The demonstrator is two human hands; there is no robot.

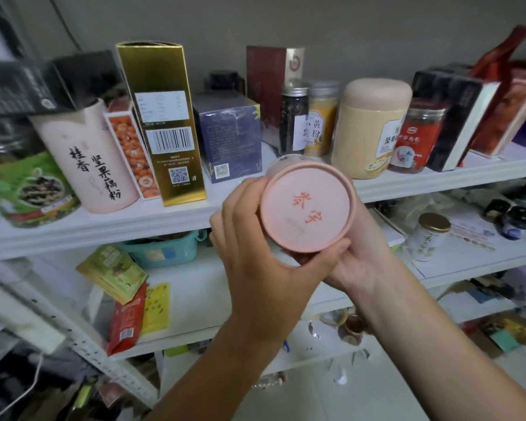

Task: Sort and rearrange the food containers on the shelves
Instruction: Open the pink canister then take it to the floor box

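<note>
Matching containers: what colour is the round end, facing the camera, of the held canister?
The canister's round end is pink with orange-red characters; head view.

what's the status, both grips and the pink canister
Left grip and right grip both hold the pink canister, end face toward the camera. Held off the upper shelf. Navy box and dark jar flank the bare patch behind.

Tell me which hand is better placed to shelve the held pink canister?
Probably the right hand: it cradles the pink canister from beneath, while the left hand only grips its near rim.
</note>
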